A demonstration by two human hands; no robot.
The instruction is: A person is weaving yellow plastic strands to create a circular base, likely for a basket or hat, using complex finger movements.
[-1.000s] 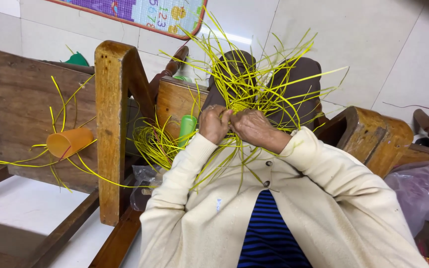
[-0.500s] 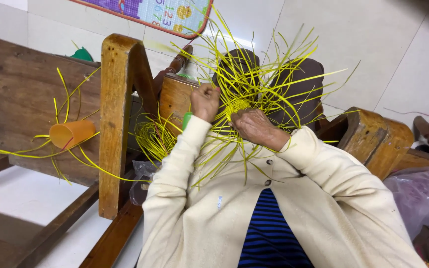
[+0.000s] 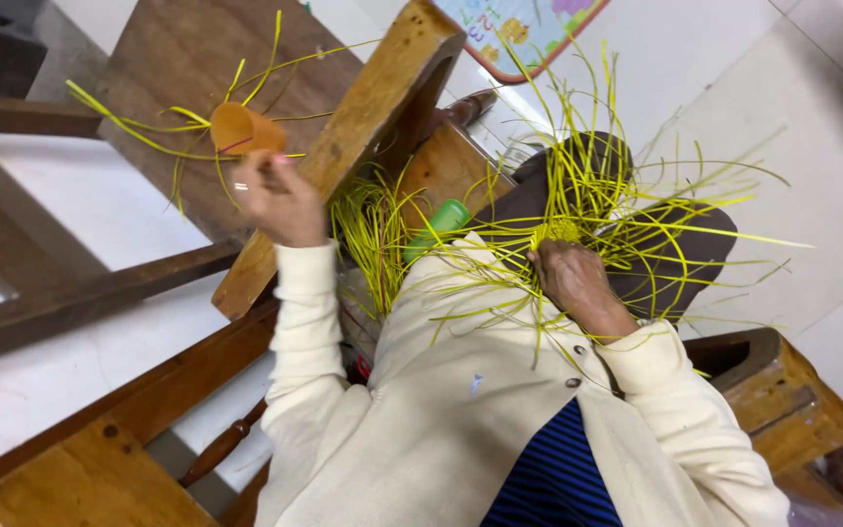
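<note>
My right hand (image 3: 573, 278) grips the woven knot (image 3: 560, 232) at the middle of a spray of long yellow strips (image 3: 636, 195), which fan out over a dark rounded seat (image 3: 695, 256). My left hand (image 3: 280, 200) is stretched up and to the left. Its curled fingers touch the lower edge of an orange cone (image 3: 241, 127) with yellow strips sticking out of it. Whether that hand grips the cone I cannot tell. Both arms are in cream sleeves.
A slanting wooden post (image 3: 373, 127) and a brown wooden board (image 3: 178, 59) stand behind the cone. A green bottle (image 3: 438, 224) and a loose bundle of yellow strips (image 3: 371, 234) lie between my arms. A wooden stool (image 3: 773, 390) is at the right, on white floor tiles.
My left hand has left the woven strips and reached left to the orange cone. The right hand stays on the knot. The view has tilted and come closer.
</note>
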